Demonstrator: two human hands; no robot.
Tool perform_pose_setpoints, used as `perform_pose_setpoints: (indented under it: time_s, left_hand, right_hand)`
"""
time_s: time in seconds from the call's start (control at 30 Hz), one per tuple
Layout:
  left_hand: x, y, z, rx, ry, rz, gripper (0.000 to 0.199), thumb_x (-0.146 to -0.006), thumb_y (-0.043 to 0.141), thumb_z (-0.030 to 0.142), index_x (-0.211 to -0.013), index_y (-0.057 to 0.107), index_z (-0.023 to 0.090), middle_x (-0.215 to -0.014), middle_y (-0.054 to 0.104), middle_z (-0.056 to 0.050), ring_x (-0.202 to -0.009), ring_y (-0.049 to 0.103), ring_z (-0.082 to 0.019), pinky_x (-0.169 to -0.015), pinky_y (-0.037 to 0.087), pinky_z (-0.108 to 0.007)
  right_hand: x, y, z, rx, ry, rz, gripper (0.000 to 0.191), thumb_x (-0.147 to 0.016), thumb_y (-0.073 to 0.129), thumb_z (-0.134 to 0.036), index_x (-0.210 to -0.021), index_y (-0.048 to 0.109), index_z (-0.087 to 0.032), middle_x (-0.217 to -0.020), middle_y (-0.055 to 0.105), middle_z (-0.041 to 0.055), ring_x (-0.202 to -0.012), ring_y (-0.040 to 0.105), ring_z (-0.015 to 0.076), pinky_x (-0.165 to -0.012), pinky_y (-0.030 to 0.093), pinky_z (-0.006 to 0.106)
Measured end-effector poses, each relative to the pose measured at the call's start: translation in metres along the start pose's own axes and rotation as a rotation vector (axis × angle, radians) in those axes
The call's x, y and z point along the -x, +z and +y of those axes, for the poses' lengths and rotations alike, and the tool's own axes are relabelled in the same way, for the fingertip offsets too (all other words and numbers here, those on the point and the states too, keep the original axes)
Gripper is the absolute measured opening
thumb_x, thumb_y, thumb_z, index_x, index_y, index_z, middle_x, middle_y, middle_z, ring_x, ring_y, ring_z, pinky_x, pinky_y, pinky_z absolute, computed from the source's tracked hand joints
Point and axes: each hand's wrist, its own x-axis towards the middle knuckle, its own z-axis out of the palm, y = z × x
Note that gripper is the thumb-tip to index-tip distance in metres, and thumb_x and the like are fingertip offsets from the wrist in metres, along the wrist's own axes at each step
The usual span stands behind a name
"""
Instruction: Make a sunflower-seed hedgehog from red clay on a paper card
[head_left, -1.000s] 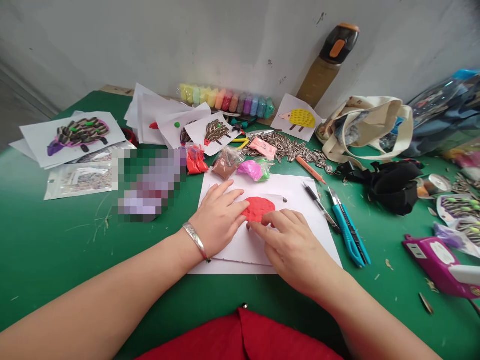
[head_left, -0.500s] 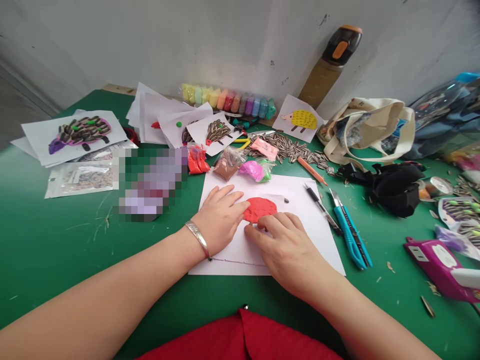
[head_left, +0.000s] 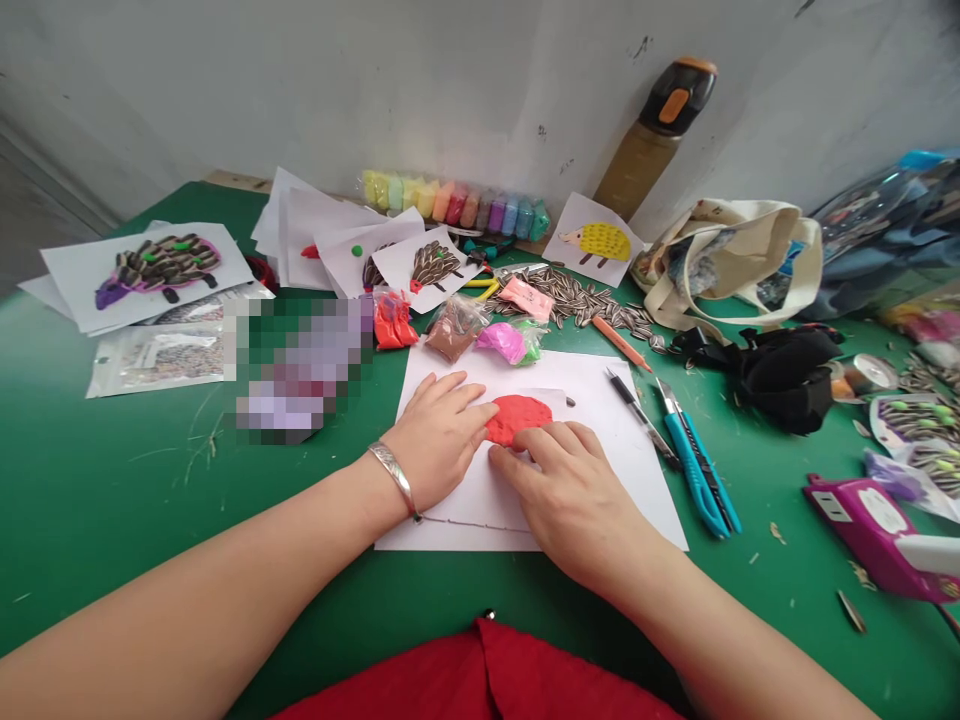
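Clay (head_left: pixel 519 416), red and bare where visible, was already flattened into an oval on white paper (head_left: pixel 634 490) just below the centre of the frame, though its partly covered lower edge could not be judged finished or unfinished. The left hand (head_left: pixel 444 432) lay spread with a loose grip around nothing, fingertips at the oval's left edge, while the right hand (head_left: pixel 576 485) curled by its lower right, where I could not tell whether that grip pinched anything. Marks on the pink packet (head_left: pixel 527 297), upper middle, were too blurred to read.
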Motion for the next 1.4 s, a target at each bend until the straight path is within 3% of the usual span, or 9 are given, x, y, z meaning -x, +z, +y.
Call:
perform_pose_setpoints:
  time_s: [0.4, 0.73, 1.13, 1.4]
  left_hand:
    - [0.001, 0.002, 0.0, -0.032, 0.012, 0.01, 0.032, -0.095, 0.043, 0.019, -0.121, 0.061, 0.016, -0.126, 0.059, -0.013, -0.126, 0.043, -0.032, -0.106, 0.034, -0.056]
    - [0.0, -0.002, 0.001, -0.01, -0.004, -0.043, 0.033, -0.098, 0.042, 0.03, -0.121, 0.061, 0.016, -0.127, 0.058, -0.015, -0.125, 0.043, -0.032, -0.106, 0.033, -0.057]
    - [-0.002, 0.002, 0.007, 0.008, -0.068, 0.025, 0.035, -0.09, 0.057, 0.035, -0.118, 0.064, 0.015, -0.127, 0.059, -0.014, -0.127, 0.043, -0.035, -0.109, 0.03, -0.059]
    - [0.0, 0.003, 0.009, -0.007, -0.082, 0.028, 0.032, -0.093, 0.052, 0.027, -0.119, 0.064, 0.015, -0.127, 0.06, -0.013, -0.128, 0.042, -0.036, -0.109, 0.03, -0.062]
  right_hand:
    - [0.002, -0.004, 0.001, 0.028, -0.002, -0.021, 0.032, -0.086, 0.05, -0.009, -0.113, 0.061, -0.02, -0.099, 0.058, 0.0081, -0.09, 0.046, 0.0229, -0.088, 0.034, 0.041]
    - [0.005, -0.011, 0.007, -0.039, 0.038, 0.069, 0.034, -0.085, 0.048, -0.005, -0.112, 0.065, -0.018, -0.095, 0.06, 0.0087, -0.091, 0.048, 0.0227, -0.084, 0.036, 0.039]
    - [0.003, -0.005, 0.001, -0.068, 0.044, -0.012, 0.025, -0.085, 0.045, -0.005, -0.096, 0.064, -0.016, -0.09, 0.057, 0.0077, -0.085, 0.045, 0.0215, -0.082, 0.036, 0.037]
    - [0.003, -0.006, 0.003, -0.03, 0.042, 0.013, 0.035, -0.085, 0.048, -0.007, -0.115, 0.062, -0.017, -0.094, 0.059, 0.0077, -0.087, 0.046, 0.0219, -0.086, 0.033, 0.039]
